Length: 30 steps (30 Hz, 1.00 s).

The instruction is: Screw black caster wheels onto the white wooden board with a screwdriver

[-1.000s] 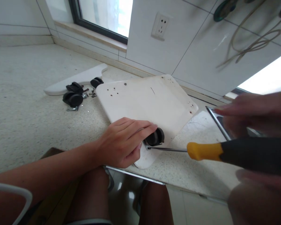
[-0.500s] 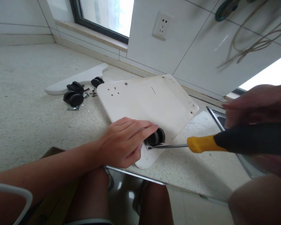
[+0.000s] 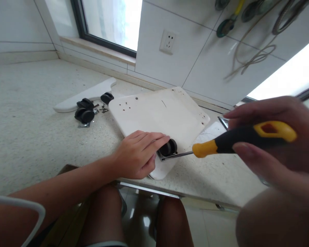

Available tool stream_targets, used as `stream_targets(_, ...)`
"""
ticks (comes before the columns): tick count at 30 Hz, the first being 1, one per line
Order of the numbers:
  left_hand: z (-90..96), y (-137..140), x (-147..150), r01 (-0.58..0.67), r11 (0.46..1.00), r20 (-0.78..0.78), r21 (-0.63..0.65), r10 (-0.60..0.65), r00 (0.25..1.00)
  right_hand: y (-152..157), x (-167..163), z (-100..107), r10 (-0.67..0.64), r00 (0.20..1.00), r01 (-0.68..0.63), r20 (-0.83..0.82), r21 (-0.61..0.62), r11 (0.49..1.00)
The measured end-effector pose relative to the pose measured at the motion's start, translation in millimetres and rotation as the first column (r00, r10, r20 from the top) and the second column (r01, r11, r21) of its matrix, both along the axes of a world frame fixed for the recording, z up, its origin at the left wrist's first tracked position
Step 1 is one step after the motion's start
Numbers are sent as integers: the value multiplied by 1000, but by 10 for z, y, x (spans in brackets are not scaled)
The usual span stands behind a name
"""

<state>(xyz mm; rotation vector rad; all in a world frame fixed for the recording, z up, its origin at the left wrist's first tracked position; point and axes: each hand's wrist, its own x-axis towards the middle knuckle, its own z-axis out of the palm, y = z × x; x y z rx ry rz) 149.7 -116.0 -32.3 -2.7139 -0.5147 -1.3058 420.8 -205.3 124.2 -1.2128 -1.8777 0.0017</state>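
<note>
**Screwdriver at the caster plate**

The right hand (image 3: pixel 273 147) is wrapping its grip around the black-and-yellow screwdriver (image 3: pixel 237 142), its tip meeting the mounting plate of the black caster (image 3: pixel 168 148). The left hand (image 3: pixel 137 154) is lying flat, fingers spread loosely, touching the caster on the white board (image 3: pixel 159 115), which is resting on the speckled surface (image 3: pixel 28 137).

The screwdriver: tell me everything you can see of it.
The screwdriver has a thick black handle with yellow at both ends, seemingly plastic or rubber, and a thin metal shaft. It lies nearly level, tip to the left and slightly down, over the speckled counter. The right hand grips the handle. The tip meets the metal plate of the black caster on the white board, beside the left hand.
</note>
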Motion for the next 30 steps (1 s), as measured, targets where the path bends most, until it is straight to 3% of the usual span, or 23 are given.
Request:
stream_targets(1,-3,3,-1,-1,1000,-1,2,1,1000,-27,-17,-66,-19,1000,19,-17,-1,1000)
stream_targets(5,5,9,-6,2,1000,1,25,-2,1000,-60,-49,-399,-47,937,104,-345,148,984)
stream_targets(8,10,13,-6,7,999,0,37,-7,1000,-91,-73,-535,-9,914,121,-405,253,960)
stream_targets(26,14,26,-8,7,999,-23,39,-6,1000,-207,-117,-454,31,869,108,-493,251,962)
stream_targets(30,0,23,0,8,999,-20,33,-7,1000,-194,-130,-385,46,825,132,-564,271,954)
